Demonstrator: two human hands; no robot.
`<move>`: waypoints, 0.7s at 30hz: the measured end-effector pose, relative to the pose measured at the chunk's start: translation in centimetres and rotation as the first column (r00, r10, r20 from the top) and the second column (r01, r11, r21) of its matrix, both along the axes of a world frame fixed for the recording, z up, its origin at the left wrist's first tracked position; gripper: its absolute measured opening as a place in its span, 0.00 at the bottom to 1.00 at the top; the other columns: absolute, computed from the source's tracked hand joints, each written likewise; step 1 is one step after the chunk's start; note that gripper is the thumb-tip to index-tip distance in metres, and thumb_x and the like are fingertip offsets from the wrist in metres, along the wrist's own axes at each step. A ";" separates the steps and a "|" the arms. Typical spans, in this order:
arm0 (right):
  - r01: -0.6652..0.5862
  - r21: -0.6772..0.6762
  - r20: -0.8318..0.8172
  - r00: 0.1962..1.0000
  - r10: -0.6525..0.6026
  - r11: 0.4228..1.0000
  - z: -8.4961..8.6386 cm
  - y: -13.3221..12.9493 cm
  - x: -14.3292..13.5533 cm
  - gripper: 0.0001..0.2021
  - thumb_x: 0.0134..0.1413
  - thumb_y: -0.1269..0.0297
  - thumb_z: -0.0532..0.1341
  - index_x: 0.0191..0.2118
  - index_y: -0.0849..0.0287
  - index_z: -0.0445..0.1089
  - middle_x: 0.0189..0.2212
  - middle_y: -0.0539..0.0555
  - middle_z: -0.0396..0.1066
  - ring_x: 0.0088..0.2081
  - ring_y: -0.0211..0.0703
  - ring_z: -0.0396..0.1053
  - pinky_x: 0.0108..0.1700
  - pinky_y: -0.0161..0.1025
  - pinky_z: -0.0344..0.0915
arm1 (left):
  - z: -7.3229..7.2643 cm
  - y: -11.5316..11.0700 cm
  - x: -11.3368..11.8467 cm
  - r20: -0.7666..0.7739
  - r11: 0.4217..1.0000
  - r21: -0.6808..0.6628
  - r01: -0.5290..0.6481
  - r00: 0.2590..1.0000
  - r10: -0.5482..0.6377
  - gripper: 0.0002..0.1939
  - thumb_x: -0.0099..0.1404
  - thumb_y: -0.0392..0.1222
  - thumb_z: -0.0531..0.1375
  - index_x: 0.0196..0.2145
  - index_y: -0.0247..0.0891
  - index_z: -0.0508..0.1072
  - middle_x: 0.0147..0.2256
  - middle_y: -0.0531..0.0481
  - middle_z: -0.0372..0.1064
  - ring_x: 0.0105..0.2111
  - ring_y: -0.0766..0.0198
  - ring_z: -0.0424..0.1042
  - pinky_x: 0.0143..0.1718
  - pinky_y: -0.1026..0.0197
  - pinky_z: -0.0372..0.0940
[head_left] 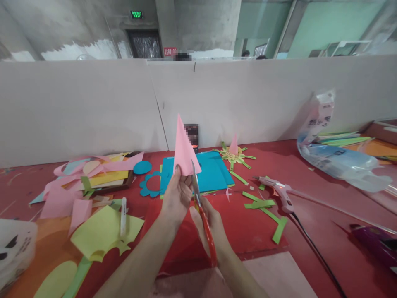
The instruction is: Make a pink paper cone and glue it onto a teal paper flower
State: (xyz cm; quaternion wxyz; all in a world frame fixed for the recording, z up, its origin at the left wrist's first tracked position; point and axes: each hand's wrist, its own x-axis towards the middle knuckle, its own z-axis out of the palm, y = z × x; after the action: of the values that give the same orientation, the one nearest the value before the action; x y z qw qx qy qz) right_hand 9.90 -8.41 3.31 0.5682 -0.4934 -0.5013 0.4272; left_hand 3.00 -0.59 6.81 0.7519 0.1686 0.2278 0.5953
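My left hand [178, 194] pinches the lower edge of a pink paper cone [183, 151], which points upward in front of me. Red-handled scissors [207, 231] are gripped in my right hand [214, 221]. Their blades meet the cone's lower right edge, where a pointed flap of pink paper sticks out. Behind the hands lie blue paper sheets [214, 174] on the red table. A small pink cone on a yellow-green paper piece with radiating strips [235, 153] stands beyond them to the right.
Right of my hands lie green paper strips [260, 204] and a glue gun [279, 192] with its cord. Farther right is a plastic bag [341, 161]. Paper scraps [62, 198], a blue flower ring [150, 184] and a white marker [123, 215] lie left. A white partition [93, 103] rises behind.
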 end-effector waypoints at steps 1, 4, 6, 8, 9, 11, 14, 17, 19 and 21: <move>0.003 -0.002 -0.005 1.000 -0.003 1.000 0.0 0.0 0.0 0.21 0.50 0.53 0.57 0.47 0.60 0.65 0.19 0.45 0.55 0.21 0.31 0.49 0.22 0.28 0.52 | 0.0 0.0 0.0 0.003 1.000 0.003 0.000 1.000 0.000 0.11 0.62 0.43 0.55 0.39 0.38 0.72 0.33 0.51 0.74 0.34 0.69 0.72 0.37 0.67 0.66; 0.019 0.001 -0.010 1.000 -0.019 1.000 -0.2 0.0 -0.1 0.22 0.50 0.52 0.57 0.47 0.60 0.65 0.19 0.45 0.55 0.21 0.32 0.50 0.24 0.29 0.54 | 0.0 0.0 0.0 0.004 1.000 -0.003 -0.004 1.000 0.004 0.11 0.62 0.43 0.55 0.39 0.38 0.72 0.32 0.51 0.74 0.33 0.69 0.73 0.37 0.67 0.65; 0.015 -0.001 -0.015 1.000 -0.015 1.000 -0.4 0.1 -0.1 0.22 0.50 0.52 0.57 0.47 0.61 0.65 0.20 0.45 0.57 0.21 0.32 0.51 0.24 0.29 0.55 | 0.1 -0.1 0.0 -0.003 1.000 -0.012 -0.012 1.000 0.012 0.11 0.62 0.43 0.55 0.39 0.38 0.72 0.32 0.51 0.74 0.33 0.69 0.73 0.37 0.67 0.65; -0.001 -0.013 -0.016 1.000 0.000 1.000 -0.5 0.1 0.1 0.21 0.50 0.53 0.57 0.47 0.60 0.65 0.21 0.45 0.58 0.22 0.32 0.52 0.25 0.28 0.55 | 0.1 -0.1 0.0 -0.015 1.000 -0.019 -0.007 1.000 0.007 0.11 0.62 0.43 0.55 0.39 0.38 0.72 0.31 0.51 0.74 0.32 0.69 0.73 0.37 0.68 0.65; -0.007 -0.020 -0.010 1.000 0.006 1.000 -0.5 0.1 0.1 0.21 0.50 0.54 0.57 0.47 0.60 0.65 0.21 0.45 0.58 0.22 0.32 0.52 0.25 0.28 0.55 | 0.1 -0.1 0.0 -0.021 1.000 -0.019 0.000 1.000 0.000 0.11 0.62 0.43 0.55 0.39 0.38 0.72 0.31 0.51 0.74 0.32 0.69 0.73 0.37 0.68 0.65; -0.016 -0.020 0.010 1.000 0.016 1.000 -0.6 0.0 0.3 0.20 0.50 0.55 0.58 0.47 0.59 0.65 0.20 0.45 0.57 0.22 0.32 0.52 0.24 0.28 0.55 | 0.1 -0.1 0.0 -0.026 1.000 -0.013 0.015 1.000 -0.015 0.11 0.61 0.44 0.56 0.39 0.37 0.72 0.31 0.51 0.74 0.31 0.69 0.73 0.36 0.67 0.65; -0.011 -0.003 0.039 0.999 0.011 1.000 -0.8 0.1 0.4 0.19 0.50 0.57 0.58 0.47 0.59 0.65 0.20 0.45 0.56 0.22 0.31 0.51 0.24 0.27 0.54 | 0.0 0.0 0.0 -0.013 1.000 0.001 0.009 1.000 -0.009 0.11 0.62 0.44 0.55 0.38 0.37 0.72 0.31 0.51 0.74 0.31 0.69 0.72 0.36 0.67 0.65; 0.016 0.008 0.060 0.998 -0.017 1.000 -0.9 0.1 0.4 0.18 0.50 0.57 0.58 0.46 0.59 0.65 0.20 0.44 0.56 0.21 0.31 0.51 0.24 0.27 0.54 | -0.1 0.0 0.0 -0.011 1.000 0.001 -0.001 1.000 0.001 0.10 0.62 0.44 0.55 0.38 0.38 0.72 0.32 0.51 0.74 0.33 0.69 0.72 0.36 0.68 0.65; 0.019 0.011 0.064 0.998 -0.020 1.000 -0.8 0.0 0.3 0.18 0.50 0.57 0.58 0.46 0.59 0.66 0.20 0.44 0.56 0.21 0.31 0.51 0.24 0.27 0.54 | 0.0 -0.1 0.0 -0.022 1.000 -0.001 -0.005 1.000 0.005 0.10 0.62 0.44 0.55 0.38 0.39 0.72 0.33 0.52 0.74 0.34 0.69 0.72 0.36 0.68 0.64; 0.008 0.011 0.067 0.998 -0.009 1.000 -0.7 -0.1 0.4 0.18 0.51 0.57 0.58 0.46 0.59 0.66 0.20 0.45 0.57 0.22 0.31 0.52 0.24 0.27 0.54 | 0.0 -0.2 0.0 -0.022 1.000 0.000 -0.011 1.000 0.011 0.09 0.61 0.44 0.56 0.37 0.41 0.72 0.34 0.53 0.74 0.34 0.69 0.72 0.37 0.67 0.64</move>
State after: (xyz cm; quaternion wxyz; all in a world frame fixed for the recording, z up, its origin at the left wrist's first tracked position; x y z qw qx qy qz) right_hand 10.25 -8.47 2.61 0.5557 -0.5065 -0.5201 0.4052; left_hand 2.97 -0.75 6.83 0.7459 0.1740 0.2372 0.5976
